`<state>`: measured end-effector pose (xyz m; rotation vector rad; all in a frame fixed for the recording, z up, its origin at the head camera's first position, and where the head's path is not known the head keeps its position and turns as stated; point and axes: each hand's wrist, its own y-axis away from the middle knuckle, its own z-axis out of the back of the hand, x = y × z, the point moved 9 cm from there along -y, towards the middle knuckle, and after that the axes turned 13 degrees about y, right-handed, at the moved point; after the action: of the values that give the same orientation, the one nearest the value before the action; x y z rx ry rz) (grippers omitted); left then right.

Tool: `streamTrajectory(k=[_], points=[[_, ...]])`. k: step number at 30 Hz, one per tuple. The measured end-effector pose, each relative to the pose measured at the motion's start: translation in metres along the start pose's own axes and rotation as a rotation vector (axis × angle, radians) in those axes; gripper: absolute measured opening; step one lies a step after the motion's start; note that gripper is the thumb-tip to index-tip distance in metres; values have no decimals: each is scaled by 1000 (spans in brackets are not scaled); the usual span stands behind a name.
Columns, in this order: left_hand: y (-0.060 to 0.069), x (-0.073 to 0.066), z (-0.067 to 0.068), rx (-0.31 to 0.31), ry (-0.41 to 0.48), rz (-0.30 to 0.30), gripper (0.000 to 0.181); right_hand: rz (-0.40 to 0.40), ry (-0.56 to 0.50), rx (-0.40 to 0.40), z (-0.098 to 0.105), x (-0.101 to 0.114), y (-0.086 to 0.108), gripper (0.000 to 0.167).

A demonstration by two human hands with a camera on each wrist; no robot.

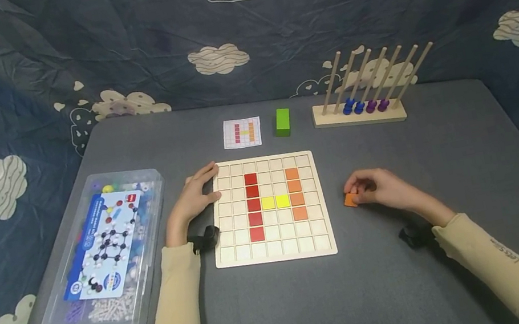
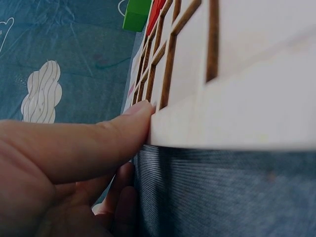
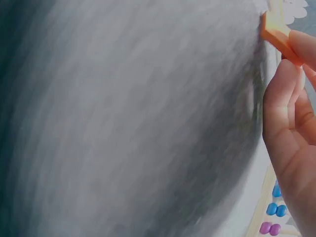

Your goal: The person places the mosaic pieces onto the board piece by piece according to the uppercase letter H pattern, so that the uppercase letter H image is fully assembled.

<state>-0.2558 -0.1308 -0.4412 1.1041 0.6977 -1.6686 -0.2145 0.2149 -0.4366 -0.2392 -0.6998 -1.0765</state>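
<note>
A wooden grid board (image 1: 249,253) lies flat on the table. It bears a column of several red tiles (image 1: 253,205), two yellow tiles (image 1: 282,201) side by side, and a column of several orange tiles (image 1: 299,213). My left hand (image 1: 192,196) rests at the board's left side, thumb and fingertips touching its edge; the left wrist view shows the thumb against the rim. Right of the board, my right hand (image 1: 381,187) pinches an orange tile (image 1: 350,200) between thumb and fingers. The right wrist view also shows this orange tile (image 3: 277,37) at the fingertips.
Behind the board are a small picture card (image 1: 241,132) with a matching pattern and a green block (image 1: 282,122). A wooden peg stand (image 1: 360,116) with blue and purple beads stands back right. At left lies a clear plastic case (image 1: 147,177) of molecular model parts.
</note>
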Motion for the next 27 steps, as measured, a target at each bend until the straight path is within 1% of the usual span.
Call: streamTrajectory(k=[3,6,11,15,19,23,27], points=[[0,0,0,-1,-3,4,62,17,-73,17,-3,6,-3,14],[0,0,0,-1,-2,7,62,45,-128,34,-7,17,-7,14],[0,1,0,-1,-1,12,62,69,-174,77,-20,38,-15,13],[0,1,-1,3,-6,3,61,90,-192,113,-33,56,-22,12],[0,-2,-1,5,-2,1,62,129,-167,134,-45,71,-28,12],[0,-2,-1,7,-1,2,62,180,-96,148,-55,86,-31,10],[0,-1,-2,10,-4,5,61,221,-36,149,-60,95,-31,10]])
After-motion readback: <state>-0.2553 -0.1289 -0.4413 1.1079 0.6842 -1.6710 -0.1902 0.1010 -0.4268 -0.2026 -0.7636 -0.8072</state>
